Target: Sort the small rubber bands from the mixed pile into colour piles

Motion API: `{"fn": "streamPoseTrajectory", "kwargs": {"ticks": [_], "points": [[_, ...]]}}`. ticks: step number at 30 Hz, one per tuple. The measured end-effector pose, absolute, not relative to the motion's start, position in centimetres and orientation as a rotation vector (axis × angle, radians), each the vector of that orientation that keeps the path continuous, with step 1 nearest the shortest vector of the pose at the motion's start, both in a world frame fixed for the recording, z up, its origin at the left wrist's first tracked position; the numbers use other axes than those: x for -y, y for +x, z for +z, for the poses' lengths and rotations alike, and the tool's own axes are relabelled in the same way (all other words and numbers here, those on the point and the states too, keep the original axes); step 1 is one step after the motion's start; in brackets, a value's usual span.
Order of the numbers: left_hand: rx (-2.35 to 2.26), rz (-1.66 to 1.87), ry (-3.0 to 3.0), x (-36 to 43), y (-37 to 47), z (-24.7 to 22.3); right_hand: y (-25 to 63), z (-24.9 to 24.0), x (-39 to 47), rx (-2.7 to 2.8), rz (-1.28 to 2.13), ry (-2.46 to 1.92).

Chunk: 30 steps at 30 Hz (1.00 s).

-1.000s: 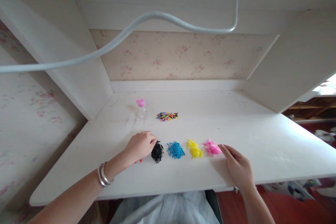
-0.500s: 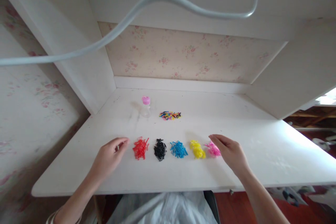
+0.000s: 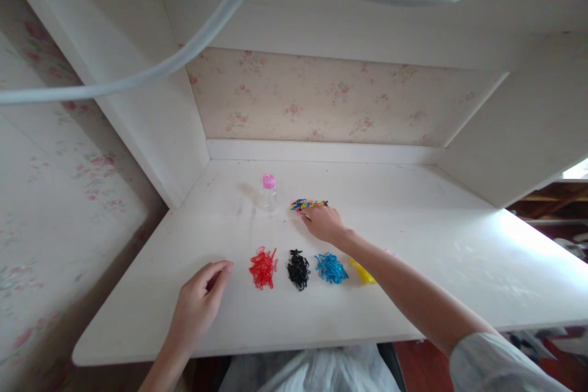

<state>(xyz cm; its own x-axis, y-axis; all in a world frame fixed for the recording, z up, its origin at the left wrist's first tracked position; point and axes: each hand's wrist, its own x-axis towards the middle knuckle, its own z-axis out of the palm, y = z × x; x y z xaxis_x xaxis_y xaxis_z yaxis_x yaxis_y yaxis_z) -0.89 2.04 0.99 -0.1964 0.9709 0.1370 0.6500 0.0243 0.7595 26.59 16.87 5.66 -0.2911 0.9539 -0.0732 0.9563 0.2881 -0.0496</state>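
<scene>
My right hand (image 3: 324, 223) reaches across to a mixed-colour heap of small rubber bands (image 3: 309, 204). Its fingertips are bent down at the heap's near edge, close together; whatever lies between them is hidden. My left hand (image 3: 202, 291) rests low over the table, thumb and fingertips pinched, left of the red rubber bands (image 3: 263, 268). Any item in that pinch is too small to see. Further right lie black rubber bands (image 3: 298, 270), blue rubber bands (image 3: 331, 268) and yellow rubber bands (image 3: 362, 271). My right forearm partly covers the yellow pile and nearly all of the pink one (image 3: 390, 253).
A clear bottle with a pink cap (image 3: 269, 182) stands upright left of the mixed heap. The white table (image 3: 138, 306) is bounded by a low back ledge and side panels. A thick pale cable (image 3: 193, 49) hangs across the upper view.
My right hand has gone from the pink pile up and left to the mixed heap. The left hand stays pinched beside the red pile. The view has shifted slightly.
</scene>
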Motion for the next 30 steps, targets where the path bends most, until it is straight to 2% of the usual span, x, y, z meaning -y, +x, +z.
{"fn": "streamPoseTrajectory", "kwargs": {"ticks": [6, 14, 20, 23, 27, 30], "points": [[-1.841, 1.002, 1.714, -2.0, -0.9, 1.1, 26.3, 4.8, -17.6, -2.509, -0.111, 1.832], [-1.834, 0.985, 1.758, -2.1, -0.8, 1.0, 28.3, 5.8, -17.0, -2.641, -0.188, 1.836], [-1.854, 0.955, 1.734, -2.2, -0.7, 1.1, 34.0, 7.1, -14.4, -2.795, -0.335, 1.911], [-1.869, 0.938, 1.720, -2.2, -0.7, 1.0, 37.9, 7.4, -12.4, -2.843, -0.417, 2.082], [-1.871, 0.926, 1.764, -2.1, -0.4, 0.8, 42.7, 6.6, -9.5, -2.704, -0.344, 2.369], [-1.882, 0.896, 1.810, -2.1, -0.2, 0.8, 45.0, 5.3, -7.5, -2.710, -0.283, 2.376]]}}
